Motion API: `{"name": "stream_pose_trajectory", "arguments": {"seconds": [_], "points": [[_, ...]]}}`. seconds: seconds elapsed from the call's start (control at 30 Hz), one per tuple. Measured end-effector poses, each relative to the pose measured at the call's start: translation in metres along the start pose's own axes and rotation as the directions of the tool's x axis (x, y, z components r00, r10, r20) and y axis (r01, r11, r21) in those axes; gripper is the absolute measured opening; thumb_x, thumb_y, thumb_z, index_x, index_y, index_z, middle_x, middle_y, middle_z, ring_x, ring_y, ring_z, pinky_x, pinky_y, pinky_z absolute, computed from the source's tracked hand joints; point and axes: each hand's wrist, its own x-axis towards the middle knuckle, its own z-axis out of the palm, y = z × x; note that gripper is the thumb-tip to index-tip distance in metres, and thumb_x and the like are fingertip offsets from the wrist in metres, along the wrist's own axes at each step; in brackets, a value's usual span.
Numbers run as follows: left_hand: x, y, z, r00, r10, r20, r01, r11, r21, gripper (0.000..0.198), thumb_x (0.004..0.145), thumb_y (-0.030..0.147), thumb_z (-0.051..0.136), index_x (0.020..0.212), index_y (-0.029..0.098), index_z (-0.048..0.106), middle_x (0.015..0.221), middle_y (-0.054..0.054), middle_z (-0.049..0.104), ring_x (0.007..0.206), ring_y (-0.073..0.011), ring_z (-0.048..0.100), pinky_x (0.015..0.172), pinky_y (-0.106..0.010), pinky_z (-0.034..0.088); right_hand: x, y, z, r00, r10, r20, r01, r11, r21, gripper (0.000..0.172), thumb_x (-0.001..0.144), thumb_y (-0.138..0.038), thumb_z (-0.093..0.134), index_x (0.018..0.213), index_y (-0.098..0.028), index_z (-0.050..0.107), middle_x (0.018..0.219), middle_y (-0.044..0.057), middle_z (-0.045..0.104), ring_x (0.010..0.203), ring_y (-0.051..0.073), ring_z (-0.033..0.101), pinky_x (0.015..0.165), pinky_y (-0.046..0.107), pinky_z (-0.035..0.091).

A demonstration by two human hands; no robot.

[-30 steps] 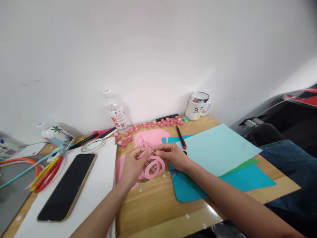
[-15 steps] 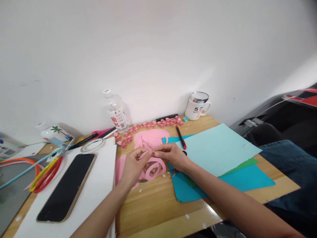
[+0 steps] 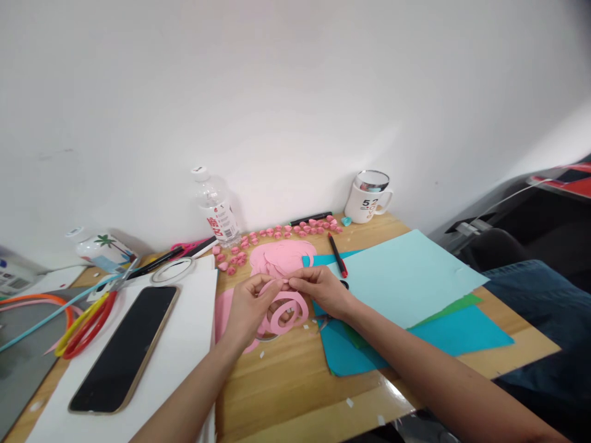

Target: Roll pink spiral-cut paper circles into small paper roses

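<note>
A pink paper spiral (image 3: 287, 312) hangs between my two hands above the wooden table (image 3: 295, 381). My left hand (image 3: 247, 307) pinches the spiral's outer end from the left. My right hand (image 3: 321, 289) pinches the same end from the right, fingertips nearly touching the left hand's. Behind them lies a stack of pink paper circles (image 3: 282, 257). A row of several small rolled pink paper buds (image 3: 277, 234) runs along the wall. Scissors (image 3: 332, 307) lie mostly hidden under my right hand.
A phone (image 3: 124, 347) rests on white paper at the left, beside a tape ring (image 3: 172, 269) and coloured cables (image 3: 85, 320). A water bottle (image 3: 216, 209) and a mug (image 3: 369, 198) stand by the wall. Light blue (image 3: 406, 277), teal and green sheets lie at the right, a red pen (image 3: 337, 255) behind.
The hands and the pink spiral stay almost still; only the fingertips shift slightly on the spiral's end.
</note>
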Motion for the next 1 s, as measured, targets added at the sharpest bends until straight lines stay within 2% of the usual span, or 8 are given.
{"name": "stream_pose_trajectory", "arguments": {"seconds": [0.23,0.5,0.77,1.0], "points": [[0.0017,-0.0002,-0.0002,1.0,-0.002,-0.011,0.002,0.998,0.058,0.028,0.066,0.041,0.061,0.066,0.013,0.061,0.064,-0.003,0.061,0.055,-0.0128,0.055,0.048,-0.02,0.044,-0.0009,-0.0019,0.0008,1.0,0.007,-0.023,-0.007,1.0,-0.01,0.028,0.065,-0.038,0.067,0.079,-0.014,0.069,0.076,0.006,0.068,0.069,0.016,0.06,0.066,0.029,0.045],[-0.0007,0.0015,0.0011,0.999,-0.047,0.009,0.047,0.999,0.011,0.028,0.065,0.041,0.062,0.067,0.014,0.06,0.059,-0.001,0.059,0.046,-0.0113,0.053,0.041,-0.02,0.042,-0.0003,-0.0005,0.0008,0.999,0.016,-0.046,-0.016,1.0,-0.003,0.024,0.063,-0.035,0.069,0.074,-0.014,0.068,0.071,0.004,0.068,0.064,0.014,0.06,0.062,0.027,0.045],[0.0018,-0.0055,-0.0011,1.0,-0.022,0.004,0.022,1.0,-0.001,0.027,0.065,0.041,0.061,0.068,0.014,0.062,0.06,-0.001,0.061,0.048,-0.0112,0.054,0.046,-0.021,0.044,-0.001,-0.004,0.0014,0.999,0.002,-0.052,-0.003,1.0,-0.013,0.027,0.062,-0.035,0.07,0.08,-0.015,0.068,0.078,0.005,0.069,0.073,0.017,0.062,0.069,0.03,0.048],[0.0021,-0.0065,-0.0016,1.0,-0.014,-0.009,0.014,1.0,0.005,0.029,0.065,0.042,0.061,0.068,0.013,0.062,0.062,-0.002,0.062,0.05,-0.0117,0.054,0.046,-0.021,0.044,-0.0014,-0.0038,0.0008,0.999,-0.003,-0.033,0.002,1.0,-0.03,0.028,0.064,-0.038,0.067,0.08,-0.015,0.069,0.078,0.006,0.069,0.073,0.018,0.063,0.068,0.031,0.048]]}}
